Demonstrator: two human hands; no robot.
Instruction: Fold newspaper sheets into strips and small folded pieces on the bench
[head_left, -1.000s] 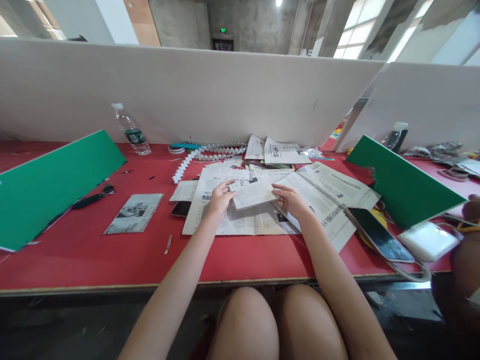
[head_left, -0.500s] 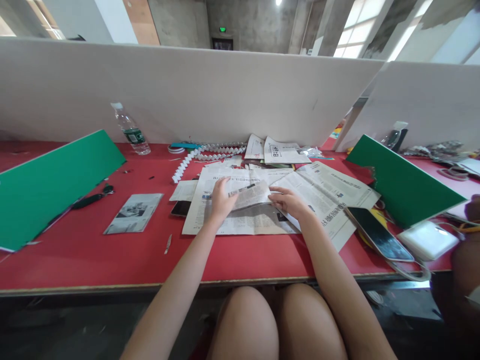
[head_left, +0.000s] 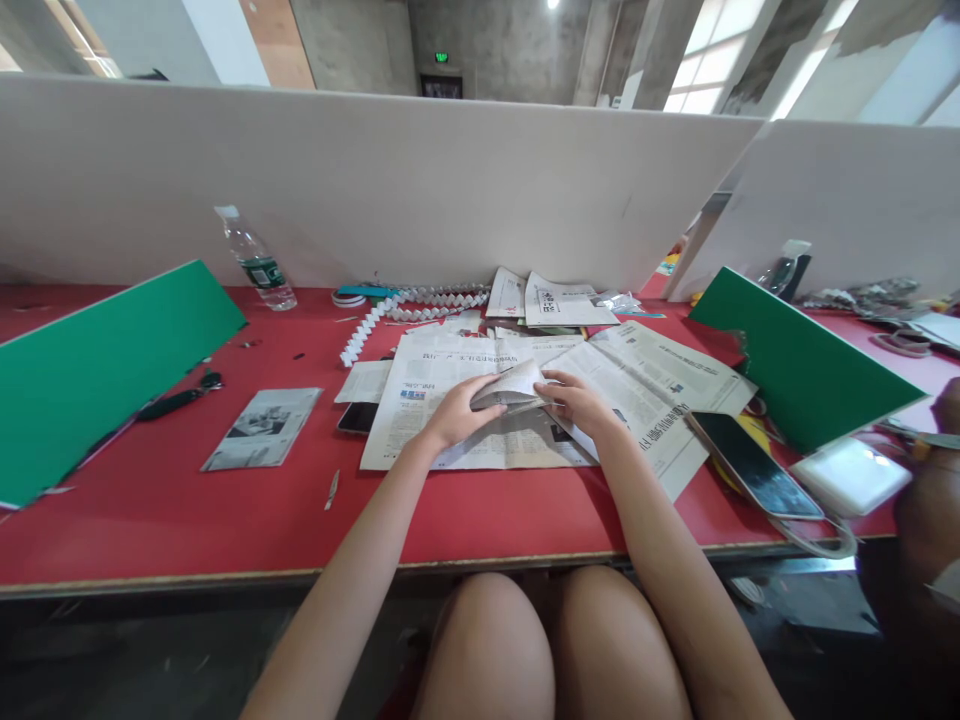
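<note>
Both of my hands hold a small piece of newspaper [head_left: 511,385] that is being folded over an open newspaper sheet [head_left: 442,400] on the red table [head_left: 225,520]. My left hand [head_left: 457,412] grips the piece's left end, fingers curled round the fold. My right hand [head_left: 579,402] pinches its right end. A larger spread newspaper [head_left: 652,390] lies just right of my hands. A dark phone [head_left: 355,417] sits half under the sheet's left edge.
A green board [head_left: 97,370] leans at left, another green board [head_left: 795,360] at right. A water bottle [head_left: 255,258] stands by the white partition. A folded paper chain [head_left: 405,305], a photo clipping [head_left: 262,428], a tablet [head_left: 754,465], a white box [head_left: 847,476] and another person's arm [head_left: 930,500] are around.
The small newspaper piece, held flat a second ago, has been folded over on itself. My left hand slid down and right to close on the fold.
</note>
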